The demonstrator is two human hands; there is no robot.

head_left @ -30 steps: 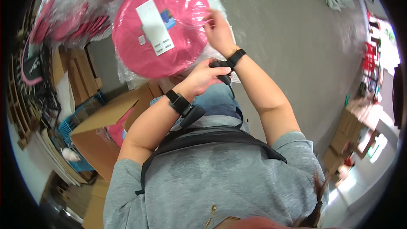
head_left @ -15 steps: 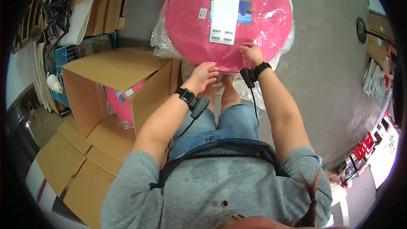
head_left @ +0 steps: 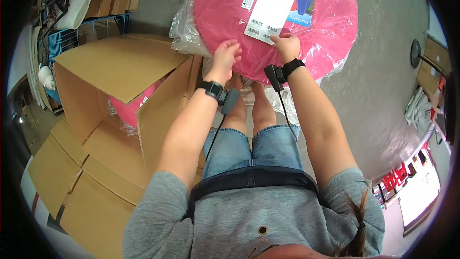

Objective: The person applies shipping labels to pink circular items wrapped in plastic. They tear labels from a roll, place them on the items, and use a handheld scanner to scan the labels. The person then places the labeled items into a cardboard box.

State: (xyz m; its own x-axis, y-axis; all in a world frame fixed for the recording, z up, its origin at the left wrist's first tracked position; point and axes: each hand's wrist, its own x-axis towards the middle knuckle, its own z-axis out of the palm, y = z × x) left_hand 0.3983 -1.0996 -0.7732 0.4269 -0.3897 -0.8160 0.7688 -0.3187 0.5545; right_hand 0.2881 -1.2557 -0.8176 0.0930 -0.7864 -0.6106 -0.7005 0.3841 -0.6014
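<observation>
Grip [head_left: 287, 47], right, curled against label [head_left: 275, 5]

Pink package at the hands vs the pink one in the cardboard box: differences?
- Visibility: the front package shows most of its round face; the boxed package is largely hidden by the cardboard box.
- Contact: the right hand is at the front package; neither hand is at the boxed package.
Shared: pink, clear plastic wrapping.

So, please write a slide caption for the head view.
Right hand at a white barcode label on a plastic-wrapped round pink package, left hand near its rim.
</observation>
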